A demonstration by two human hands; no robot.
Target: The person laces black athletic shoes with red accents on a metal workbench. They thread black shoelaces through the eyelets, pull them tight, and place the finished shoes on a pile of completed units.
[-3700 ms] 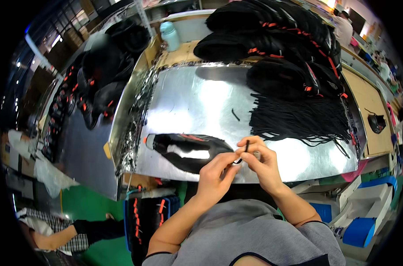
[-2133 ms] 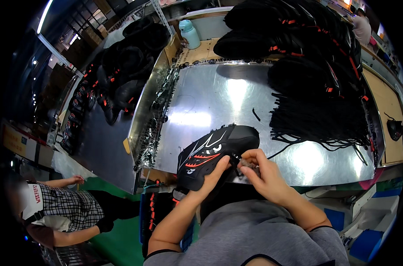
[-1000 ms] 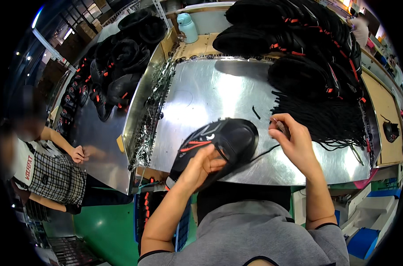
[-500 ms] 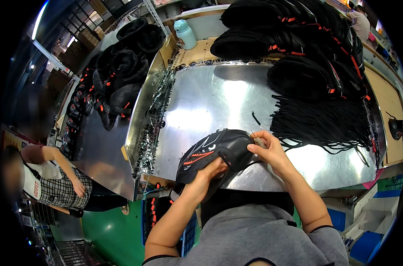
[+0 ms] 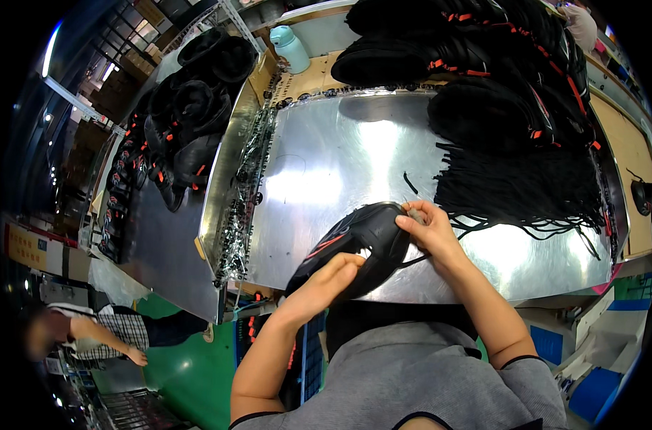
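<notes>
Head view, places by lace bundle [image 5: 519, 190]. Compared with half a second ago: turned black shoe [image 5: 384, 233] over, leaving less of its orange-red side print [image 5: 322, 247] in sight and bringing dark toe upward. Also shifted left hand [image 5: 329, 279] flatter along its near side. Judged from this: repositioning within the grip, not setting down; handling apparently still in progress.

Now holding shoe left of lace bundle and nearer the body, slanted, over metal tabletop [image 5: 340, 158]. Cannot tell whether touching metal.

Pose: with left hand, fingers stretched together across shoe, wrapped on its near side; thumb hidden. With right hand [image 5: 432, 229], reaching to toe end, just left of and nearer the body than lace bundle; thumb and fingertips pinched on small grey piece [image 5: 415, 215], too small to identify. Below that hand, slack black cord [image 5: 415, 261] running from shoe.

Left of lace bundle, apart: short black strip [image 5: 410, 183]. Directly beyond it: stacked shoes [image 5: 476, 111].
</notes>
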